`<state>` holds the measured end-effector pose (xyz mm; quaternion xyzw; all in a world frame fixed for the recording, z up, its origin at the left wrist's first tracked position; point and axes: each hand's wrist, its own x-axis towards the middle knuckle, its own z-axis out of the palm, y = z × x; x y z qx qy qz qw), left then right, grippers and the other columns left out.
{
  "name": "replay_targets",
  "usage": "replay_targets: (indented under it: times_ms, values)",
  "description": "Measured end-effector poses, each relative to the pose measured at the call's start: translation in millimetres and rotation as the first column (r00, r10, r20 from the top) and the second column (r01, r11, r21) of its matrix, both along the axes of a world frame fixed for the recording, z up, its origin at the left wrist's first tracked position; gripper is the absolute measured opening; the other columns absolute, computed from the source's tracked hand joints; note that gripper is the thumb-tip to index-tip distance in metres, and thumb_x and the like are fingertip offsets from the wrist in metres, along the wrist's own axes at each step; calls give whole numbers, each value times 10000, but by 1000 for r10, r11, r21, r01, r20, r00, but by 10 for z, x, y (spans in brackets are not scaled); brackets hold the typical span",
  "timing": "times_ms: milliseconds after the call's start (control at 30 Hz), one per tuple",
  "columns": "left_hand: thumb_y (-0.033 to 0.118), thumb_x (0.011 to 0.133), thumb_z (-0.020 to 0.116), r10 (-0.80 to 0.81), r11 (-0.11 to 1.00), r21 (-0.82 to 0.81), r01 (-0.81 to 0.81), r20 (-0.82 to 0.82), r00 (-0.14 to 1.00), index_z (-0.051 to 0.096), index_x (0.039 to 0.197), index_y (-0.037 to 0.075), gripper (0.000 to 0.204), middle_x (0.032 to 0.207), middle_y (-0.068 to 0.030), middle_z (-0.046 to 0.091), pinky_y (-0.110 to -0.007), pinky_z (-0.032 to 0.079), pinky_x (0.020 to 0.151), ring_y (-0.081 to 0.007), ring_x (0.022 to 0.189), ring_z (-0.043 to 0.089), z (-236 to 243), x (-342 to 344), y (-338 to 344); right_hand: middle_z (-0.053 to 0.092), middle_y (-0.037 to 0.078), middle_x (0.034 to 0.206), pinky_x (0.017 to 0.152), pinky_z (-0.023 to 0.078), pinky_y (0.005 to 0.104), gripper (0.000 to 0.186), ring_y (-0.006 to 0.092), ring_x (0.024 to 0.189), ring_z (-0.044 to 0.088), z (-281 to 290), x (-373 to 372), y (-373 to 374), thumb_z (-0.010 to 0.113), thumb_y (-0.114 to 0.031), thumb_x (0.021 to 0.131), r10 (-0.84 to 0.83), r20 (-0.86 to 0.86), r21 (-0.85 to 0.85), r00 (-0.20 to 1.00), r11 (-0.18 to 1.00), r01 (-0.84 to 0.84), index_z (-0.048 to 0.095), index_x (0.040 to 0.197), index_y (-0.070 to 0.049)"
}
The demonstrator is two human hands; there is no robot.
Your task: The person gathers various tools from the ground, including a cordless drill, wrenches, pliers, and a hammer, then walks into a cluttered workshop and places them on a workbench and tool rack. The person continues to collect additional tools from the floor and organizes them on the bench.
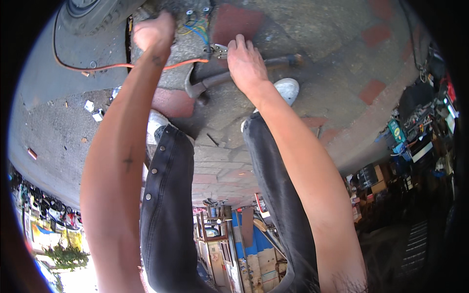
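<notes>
Crouched on paved ground [322, 29], knees apart, both forearms stretched up the view. Right hand [245, 63]: back uppermost, fingers bent closely round the handle end of metal pliers [221, 50]; their nose points left, at the lower end of a bunch of blue and yellow wires [198, 32]. Whether nose and wires touch, cannot tell. Wires run up to two small round fittings [189, 13]. Left hand [154, 31]: up and left of the wires, curled narrow like a fist, blurred; cannot tell if anything is inside it. Orange cord [102, 67] comes down from beside a tyre [90, 17], passes behind the left forearm, and its visible end lies just below the pliers' nose. Hammer [213, 80] on the ground below the pliers, head to the left, handle slanting up to the right and passing behind the right hand. Red slab [238, 23] above the pliers, another, paler one [172, 102] by the left shoe [156, 123]. Right shoe [287, 90], whitish, sits under the hammer handle. Dark trousers [168, 210], snaps down the left leg. Small metal ring [93, 64] above the cord, far left; white scraps [97, 115] lower down. Mixed clutter [415, 127] along the right edge, chain [423, 73] above it
</notes>
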<state>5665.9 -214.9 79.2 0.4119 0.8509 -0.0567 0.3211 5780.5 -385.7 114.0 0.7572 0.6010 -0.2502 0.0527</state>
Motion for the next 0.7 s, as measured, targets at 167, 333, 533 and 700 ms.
replay_targets:
  times_ms: [167, 333, 533, 700]
  values:
    - [319, 848, 559, -28, 995, -84, 55, 291, 956, 596, 774, -24, 353, 646, -81, 551, -341, 429, 521, -171, 553, 524, 287, -488, 80, 571, 169, 1073, 721, 544, 418, 286, 311, 855, 667, 177, 215, -232, 579, -124, 804, -171, -135, -357, 976, 927, 113, 539, 1051, 15]
    - [395, 905, 549, -376, 903, -146, 405, 189, 907, 587, 839, -71, 472, 666, -120, 576, -367, 450, 577, -202, 582, 536, 782, -910, -70, 473, 193, 1227, 678, 548, 426, 218, 312, 766, 671, 257, 142, -400, 544, -101, 811, -203, -201, -292, 958, 946, 139, 558, 1017, -31]
    - [327, 952, 516, -302, 949, -52, 312, 150, 941, 515, 852, -72, 412, 653, -91, 526, -409, 411, 566, -209, 574, 462, 1565, -1100, -1377, 620, 145, 982, 622, 546, 377, 136, 259, 742, 683, 28, 48, -413, 537, -77, 790, -111, -86, -133, 990, 986, 99, 619, 887, -29]
    - [337, 942, 530, -73, 957, -252, 145, 274, 959, 499, 741, -51, 439, 587, -80, 495, -391, 369, 530, -171, 539, 414, 1861, -1106, -2162, 647, 165, 1063, 621, 540, 331, 198, 210, 802, 689, 165, -19, -366, 556, -90, 793, 184, -46, -300, 982, 935, -190, 678, 947, -60]
